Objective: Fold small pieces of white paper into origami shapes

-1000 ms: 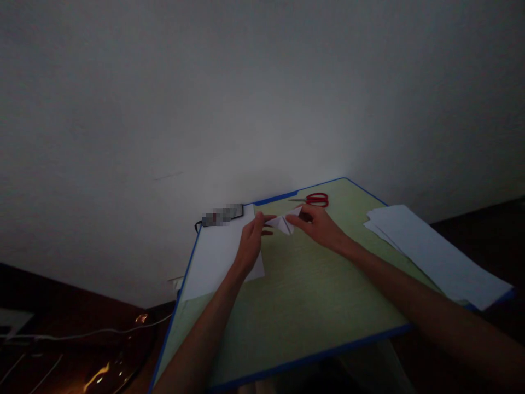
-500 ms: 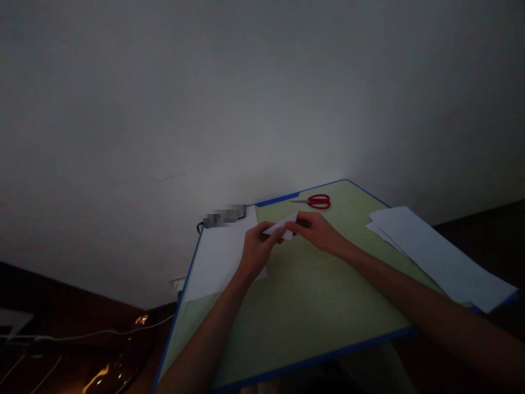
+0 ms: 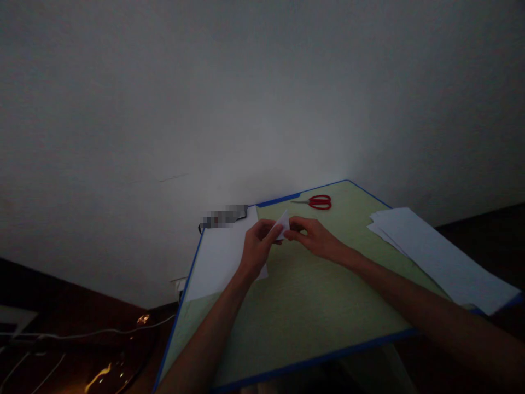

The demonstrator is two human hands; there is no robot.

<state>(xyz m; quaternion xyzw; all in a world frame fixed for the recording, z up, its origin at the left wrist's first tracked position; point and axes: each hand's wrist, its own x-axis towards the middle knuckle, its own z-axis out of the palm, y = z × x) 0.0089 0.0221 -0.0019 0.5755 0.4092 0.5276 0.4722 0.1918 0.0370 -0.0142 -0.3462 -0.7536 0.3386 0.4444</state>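
Note:
A small piece of folded white paper (image 3: 284,223) is held above the table between both hands, one point of it facing up. My left hand (image 3: 258,243) pinches it from the left, thumb across its front. From the right, my right hand (image 3: 309,234) grips its lower right edge with thumb and fingers. The fingers hide part of the paper. Beyond my right hand lie scissors (image 3: 319,202) with red handles, their blades pointing left.
The pale green table (image 3: 328,306) has a blue rim and stands against a grey wall (image 3: 262,98). White sheets (image 3: 435,251) overhang its right edge. Another white sheet (image 3: 217,257) lies at the left, with a blurred-out dark object (image 3: 225,216) behind it. White cables (image 3: 102,331) run at lower left.
The folded paper has turned from a wide, flat triangle to a more upright shape with its point up. My right hand has shifted slightly down to its lower edge.

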